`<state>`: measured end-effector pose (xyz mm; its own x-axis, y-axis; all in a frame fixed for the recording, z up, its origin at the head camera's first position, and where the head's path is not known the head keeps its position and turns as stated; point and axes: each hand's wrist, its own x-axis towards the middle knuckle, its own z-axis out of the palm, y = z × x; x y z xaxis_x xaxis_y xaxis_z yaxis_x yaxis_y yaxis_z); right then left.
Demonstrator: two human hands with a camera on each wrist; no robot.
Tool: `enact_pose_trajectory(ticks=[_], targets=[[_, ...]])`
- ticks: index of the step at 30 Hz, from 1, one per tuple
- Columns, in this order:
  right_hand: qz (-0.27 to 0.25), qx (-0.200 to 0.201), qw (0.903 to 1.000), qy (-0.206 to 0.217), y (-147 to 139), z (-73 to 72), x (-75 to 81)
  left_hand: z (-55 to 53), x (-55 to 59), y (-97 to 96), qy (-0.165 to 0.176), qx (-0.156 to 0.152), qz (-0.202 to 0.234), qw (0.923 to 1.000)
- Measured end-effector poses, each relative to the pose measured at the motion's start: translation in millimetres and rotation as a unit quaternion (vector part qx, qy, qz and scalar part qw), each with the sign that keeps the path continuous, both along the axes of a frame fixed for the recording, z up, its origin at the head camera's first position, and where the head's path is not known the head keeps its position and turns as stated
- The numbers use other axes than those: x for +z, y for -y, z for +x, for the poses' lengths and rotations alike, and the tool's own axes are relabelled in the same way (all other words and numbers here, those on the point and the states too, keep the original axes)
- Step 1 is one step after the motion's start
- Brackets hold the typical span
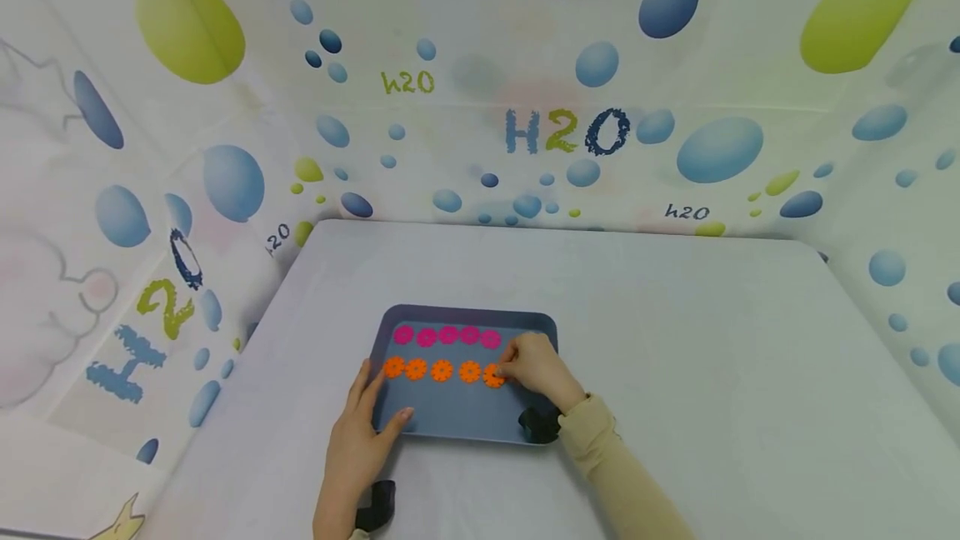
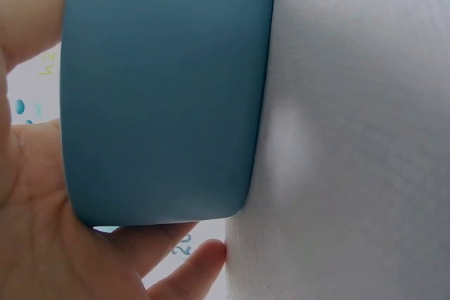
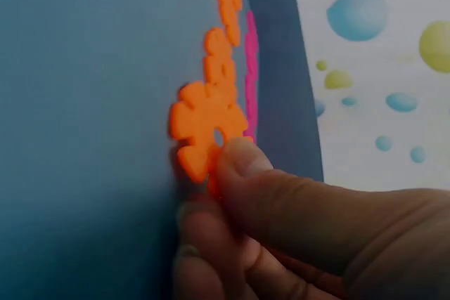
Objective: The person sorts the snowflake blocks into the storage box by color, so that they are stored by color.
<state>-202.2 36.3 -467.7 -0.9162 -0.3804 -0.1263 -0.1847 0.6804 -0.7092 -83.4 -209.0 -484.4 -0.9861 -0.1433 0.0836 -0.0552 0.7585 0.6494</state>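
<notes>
A blue-grey rectangular tray point(image 1: 457, 417) lies on the table with a row of several pink flower-shaped discs point(image 1: 448, 335) and, nearer me, a row of several orange ones point(image 1: 442, 371). At the right end of the orange row, my right hand point(image 1: 542, 369) pinches an orange flower-shaped disc point(image 3: 193, 128) between thumb and fingers; the right wrist view shows its notched petals and central hole. My left hand point(image 1: 356, 438) grips the tray's near left corner, thumb over the near edge and fingers along the left side. The tray's outer wall point(image 2: 169, 96) fills much of the left wrist view.
A white cloth point(image 1: 712, 373) covers the table around the tray. Walls of patterned fabric point(image 1: 465, 107) with blue and green drops stand behind and at both sides. Black wrist bands point(image 1: 538, 425) show at both wrists, the right one over the tray's near right corner.
</notes>
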Motion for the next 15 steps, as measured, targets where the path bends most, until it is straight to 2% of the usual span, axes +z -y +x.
enact_pose_trajectory(ticks=[4,8,12,15], targets=[[0.014,-0.009,0.9999,-0.003,2,-3.2,-1.6,-1.9,-1.6,-0.3,0.000,-0.001,0.001,1.0000],[0.023,-0.031,0.9988,-0.030,3,-4.4,-3.5,-3.9,-2.5,-0.7,-0.003,0.000,0.000,1.0000],[-0.014,-0.070,0.9945,-0.078,1,0.9,-4.0,-3.0,-3.1,-0.9,0.004,-0.002,0.000,1.0000],[-0.058,-0.097,0.9878,-0.108,-5,6.4,3.4,-1.9,-3.1,-0.9,0.007,-0.001,0.001,1.0000]])
